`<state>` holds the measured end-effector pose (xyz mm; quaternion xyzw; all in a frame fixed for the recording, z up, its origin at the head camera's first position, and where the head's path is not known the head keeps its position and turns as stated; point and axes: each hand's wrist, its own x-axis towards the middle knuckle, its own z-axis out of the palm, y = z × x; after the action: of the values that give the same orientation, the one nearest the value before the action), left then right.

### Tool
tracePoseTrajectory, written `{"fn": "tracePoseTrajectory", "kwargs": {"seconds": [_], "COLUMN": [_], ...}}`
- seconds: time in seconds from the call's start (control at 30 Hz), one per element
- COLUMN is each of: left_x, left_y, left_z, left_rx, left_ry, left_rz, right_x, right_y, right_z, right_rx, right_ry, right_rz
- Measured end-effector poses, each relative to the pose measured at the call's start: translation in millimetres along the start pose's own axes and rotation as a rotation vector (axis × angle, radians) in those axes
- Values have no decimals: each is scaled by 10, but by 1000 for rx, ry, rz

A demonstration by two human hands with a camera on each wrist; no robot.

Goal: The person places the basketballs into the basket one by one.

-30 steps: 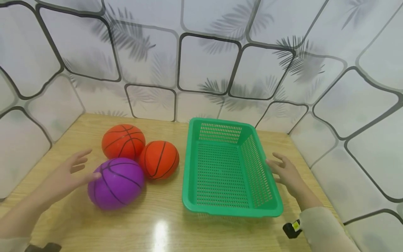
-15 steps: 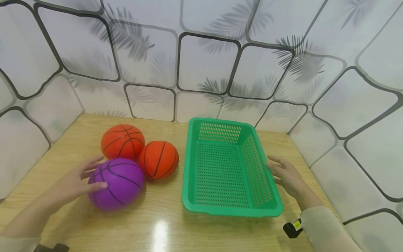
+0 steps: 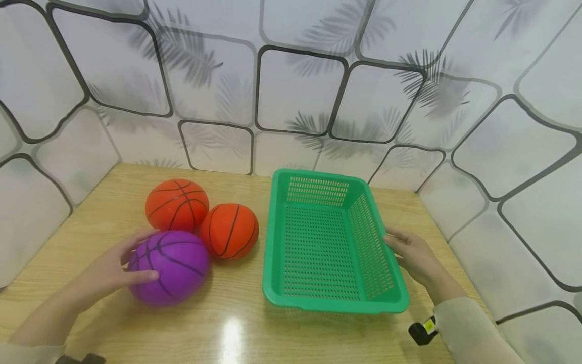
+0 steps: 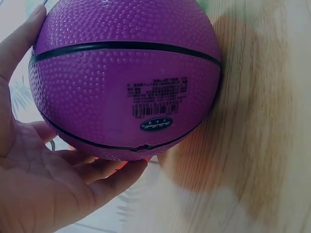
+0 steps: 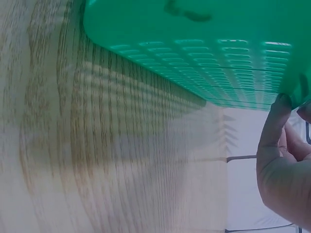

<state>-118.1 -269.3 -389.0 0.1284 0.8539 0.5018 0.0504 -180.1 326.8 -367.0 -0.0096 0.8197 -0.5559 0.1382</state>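
Observation:
My left hand (image 3: 111,268) grips a purple mini basketball (image 3: 175,270) from its left side. The thumb lies on the near face and the other fingers reach round the far side. In the left wrist view the ball (image 4: 121,73) shows a printed barcode label and a small oval logo. My right hand (image 3: 416,255) holds the right rim of a green plastic basket (image 3: 402,290). In the right wrist view curled fingers (image 5: 273,128) meet the basket's slotted side (image 5: 180,53) just under the rim. Nothing lies inside the basket.
Two orange basketballs, one behind (image 3: 177,205) and one to the right (image 3: 230,231), sit close against the purple one. All stand on a light wooden table (image 3: 182,333). A patterned wall covering (image 3: 300,91) encloses the back and sides.
My left hand has moved right and closed round the purple basketball, which has shifted very slightly. My right fingers have settled closer on the basket's rim; the basket has stayed in place.

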Motion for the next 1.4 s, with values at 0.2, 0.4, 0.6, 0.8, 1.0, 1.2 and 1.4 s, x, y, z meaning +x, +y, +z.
{"fn": "tracePoseTrajectory", "kwargs": {"seconds": [0.2, 0.4, 0.6, 0.8, 1.0, 1.2, 1.4], "left_x": [-24, -53, -62, -56, 35, 177, 361], "left_y": [-7, -16, 0, 123, 323, 524, 732], "left_z": [-4, 9, 4, -72, -224, -364, -426], "left_rx": [18, 59, 35, -12, 46, 33, 19], "left_ry": [-3, 9, 4, -23, -11, -11, -3], "left_rz": [34, 101, 176, 281, 374, 474, 510], "right_x": [-10, -5, 1, 11, 9, -2, 11], "right_y": [-19, -12, 5, 5, -18, -29, -2], "right_z": [3, -3, -12, -20, -21, -20, -12], "right_rx": [13, 14, 28, 32, 33, 42, 47], "right_ry": [-3, -13, -17, -26, -28, -39, -30], "right_rz": [2, 3, 2, 5, -2, -22, -19]}}
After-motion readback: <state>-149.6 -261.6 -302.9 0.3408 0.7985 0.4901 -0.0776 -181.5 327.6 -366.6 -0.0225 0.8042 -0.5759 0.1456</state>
